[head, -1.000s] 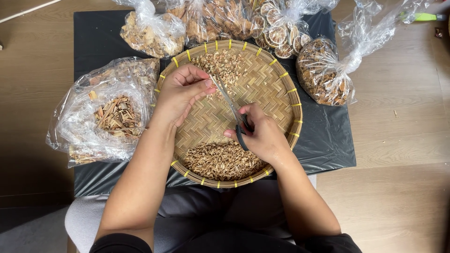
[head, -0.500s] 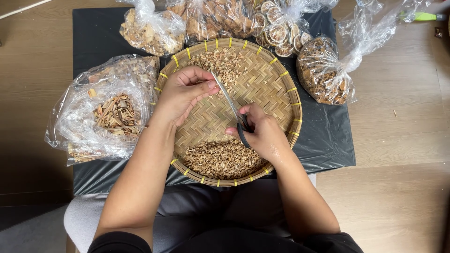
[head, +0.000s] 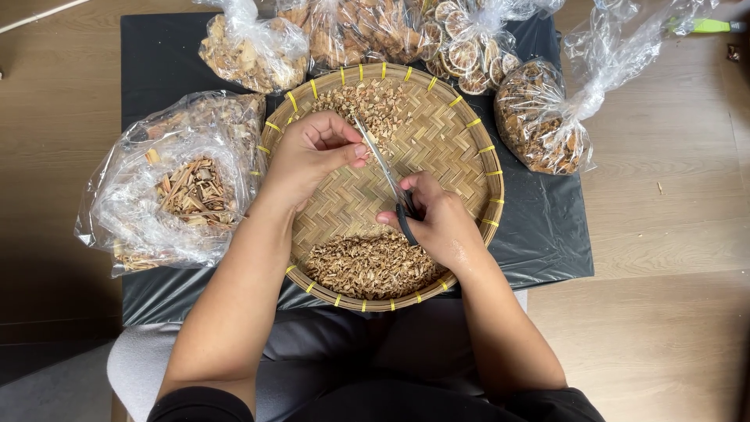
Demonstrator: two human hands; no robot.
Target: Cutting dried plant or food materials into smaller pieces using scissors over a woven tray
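A round woven bamboo tray (head: 461, 168) lies on a black sheet in front of me. Black-handled scissors (head: 388, 181) are gripped in my right hand (head: 437, 223), blades pointing up-left over the tray. My left hand (head: 308, 156) pinches a small dried piece against the blade tips. A heap of cut brown bits (head: 367, 264) lies at the tray's near edge. A second heap (head: 367, 105) sits at its far side.
An open clear bag of dried sticks (head: 183, 187) lies left of the tray. Tied bags of dried slices (head: 469, 47) and brown pieces (head: 539, 125) crowd the back and right. The black sheet (head: 547, 227) covers a low table on a wooden floor (head: 672, 234).
The scissors have shifted slightly on the tray; my left hand stays at the blade tips holding the small piece. Both heaps look the same.
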